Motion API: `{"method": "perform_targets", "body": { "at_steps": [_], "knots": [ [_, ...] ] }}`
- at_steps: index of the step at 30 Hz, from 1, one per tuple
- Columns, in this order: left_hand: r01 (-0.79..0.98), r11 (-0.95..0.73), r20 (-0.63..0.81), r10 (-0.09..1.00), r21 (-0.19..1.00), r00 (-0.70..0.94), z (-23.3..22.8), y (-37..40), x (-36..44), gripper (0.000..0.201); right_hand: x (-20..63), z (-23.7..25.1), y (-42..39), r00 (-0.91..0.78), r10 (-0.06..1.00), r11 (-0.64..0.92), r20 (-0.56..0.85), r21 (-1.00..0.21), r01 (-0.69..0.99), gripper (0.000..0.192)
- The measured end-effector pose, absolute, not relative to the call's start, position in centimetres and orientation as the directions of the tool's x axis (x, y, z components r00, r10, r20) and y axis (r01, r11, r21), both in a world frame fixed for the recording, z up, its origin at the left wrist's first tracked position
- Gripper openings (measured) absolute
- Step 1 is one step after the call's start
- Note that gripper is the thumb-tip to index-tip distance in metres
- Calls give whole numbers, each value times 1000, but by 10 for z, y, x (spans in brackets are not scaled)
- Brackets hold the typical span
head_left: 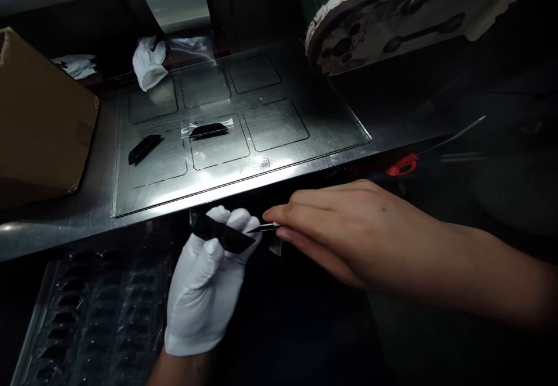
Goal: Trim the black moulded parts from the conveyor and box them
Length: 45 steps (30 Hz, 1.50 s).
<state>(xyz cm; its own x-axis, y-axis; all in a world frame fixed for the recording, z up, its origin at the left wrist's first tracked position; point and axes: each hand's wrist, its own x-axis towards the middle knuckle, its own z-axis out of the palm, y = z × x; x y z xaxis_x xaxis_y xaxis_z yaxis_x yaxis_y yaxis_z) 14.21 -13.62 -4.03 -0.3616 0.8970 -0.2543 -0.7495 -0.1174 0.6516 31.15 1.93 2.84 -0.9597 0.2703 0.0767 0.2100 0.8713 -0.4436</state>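
Slim black curved plastic strip [222, 236] is pinched in the fingers of the white-gloved left hand [204, 287], just below the front edge of the brushed steel plate with square outlines [305, 136]. Bare right hand [344, 229] grips a thin clear film tab [274, 245] at the strip's right end, fingertips closed on it

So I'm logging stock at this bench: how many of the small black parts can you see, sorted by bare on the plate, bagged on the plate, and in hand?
Bare black part on the metal plate: 1
Bagged black part, in a clear sleeve on the plate: 1
Black part held in the gloved left hand, with the bare right hand at its end: 1
Total: 3
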Motion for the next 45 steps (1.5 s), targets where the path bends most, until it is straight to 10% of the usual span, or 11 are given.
{"method": "perform_targets", "body": {
  "at_steps": [29,41,45],
  "knots": [
    [-636,-75,-285,849,768,-444,-29,-133,147,20,312,28,14,-982,187,960,21,-215,178,23],
    [-507,-124,-188,833,853,-520,-35,-131,153,24,318,27,16,-971,238,849,35,-493,191,25],
    [-558,-136,-198,845,819,-497,-37,-124,152,22,320,9,65,-864,445,809,236,-520,275,28]
  ]
}}
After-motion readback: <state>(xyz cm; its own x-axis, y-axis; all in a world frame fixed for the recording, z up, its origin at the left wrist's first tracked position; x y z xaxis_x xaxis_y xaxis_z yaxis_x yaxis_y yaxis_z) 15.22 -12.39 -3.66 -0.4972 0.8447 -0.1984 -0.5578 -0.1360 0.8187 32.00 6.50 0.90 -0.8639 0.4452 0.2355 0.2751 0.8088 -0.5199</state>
